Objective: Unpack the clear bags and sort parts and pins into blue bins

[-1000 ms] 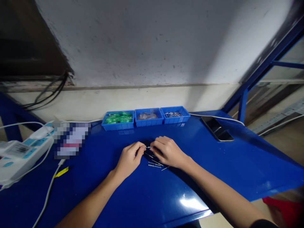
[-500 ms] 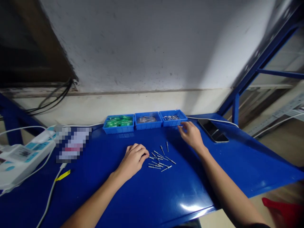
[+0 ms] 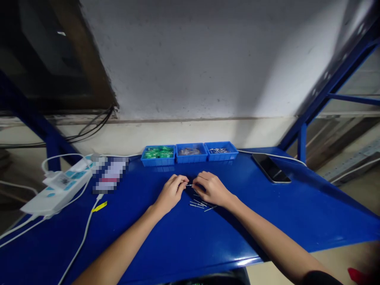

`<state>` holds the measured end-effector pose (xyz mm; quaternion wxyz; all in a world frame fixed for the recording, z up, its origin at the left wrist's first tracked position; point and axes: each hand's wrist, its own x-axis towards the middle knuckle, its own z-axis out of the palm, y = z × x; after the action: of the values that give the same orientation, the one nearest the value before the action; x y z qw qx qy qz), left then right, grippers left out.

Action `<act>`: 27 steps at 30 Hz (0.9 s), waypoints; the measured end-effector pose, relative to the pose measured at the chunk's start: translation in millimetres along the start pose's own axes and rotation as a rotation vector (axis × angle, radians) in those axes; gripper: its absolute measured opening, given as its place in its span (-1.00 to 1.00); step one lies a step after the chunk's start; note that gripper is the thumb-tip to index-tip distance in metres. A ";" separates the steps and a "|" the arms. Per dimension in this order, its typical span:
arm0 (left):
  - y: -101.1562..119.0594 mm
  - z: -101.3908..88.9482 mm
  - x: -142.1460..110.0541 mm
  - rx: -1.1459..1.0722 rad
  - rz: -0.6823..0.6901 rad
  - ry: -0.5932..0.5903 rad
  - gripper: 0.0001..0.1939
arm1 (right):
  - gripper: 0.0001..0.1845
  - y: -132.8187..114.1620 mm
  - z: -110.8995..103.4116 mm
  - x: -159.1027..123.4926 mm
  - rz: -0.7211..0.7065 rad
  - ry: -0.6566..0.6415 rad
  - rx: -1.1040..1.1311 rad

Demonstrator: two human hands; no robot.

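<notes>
Between my two hands a thin metal blind rivet (image 3: 190,185) lies level, just above the table. My left hand (image 3: 170,192) pinches one end between thumb and fingertips. The fingers of my right hand (image 3: 213,189) are closed at the rivet's other end, though their exact hold is partly hidden. Below my right hand, several loose blind rivets (image 3: 197,205) are scattered on the blue table (image 3: 178,245), some of them covered by that hand.
Three blue bins line the wall: one with green packets (image 3: 158,162), one with clear bags (image 3: 191,159), one with small metal pieces (image 3: 222,156). A phone (image 3: 271,168) lies right. Left are a white power strip (image 3: 61,190), a cable (image 3: 84,233) and a blurred-out object (image 3: 111,176).
My right hand has moved from beside the right bin leftward and down to meet my left hand at the rivet. The left hand has lifted slightly, and the view has shifted.
</notes>
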<state>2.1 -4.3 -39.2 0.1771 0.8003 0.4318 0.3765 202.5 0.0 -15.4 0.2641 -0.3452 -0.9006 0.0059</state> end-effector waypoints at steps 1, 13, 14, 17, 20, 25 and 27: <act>0.7 -0.4 0.2 -0.002 0.003 0.012 -0.85 | -0.83 -0.1 1.0 0.2 -0.003 0.009 -0.012; 12.8 -1.7 6.8 0.006 -0.002 0.031 -0.77 | -0.77 -2.4 1.3 1.8 0.067 0.101 0.143; 12.3 -1.5 7.5 -0.013 -0.030 0.021 -0.75 | -0.81 -1.4 1.7 2.0 0.050 0.095 0.142; 9.2 -1.2 11.4 -0.068 -0.097 -0.012 -0.68 | -0.81 1.8 4.2 3.2 0.055 0.096 0.127; 6.7 -0.7 16.7 -0.088 -0.131 -0.006 -0.72 | -0.78 3.6 6.7 4.7 0.136 0.120 0.119; 10.2 1.9 23.9 -0.144 -0.191 0.017 -0.76 | -0.75 6.9 5.0 5.5 0.216 0.119 0.161; 13.3 3.5 26.0 -0.129 -0.206 0.034 -0.73 | -0.82 10.1 1.0 5.1 0.236 0.143 0.185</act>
<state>21.1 9.8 -21.7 0.2584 0.7322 0.4896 0.3968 205.1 11.1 -15.9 0.3555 -0.4225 -0.8283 0.0951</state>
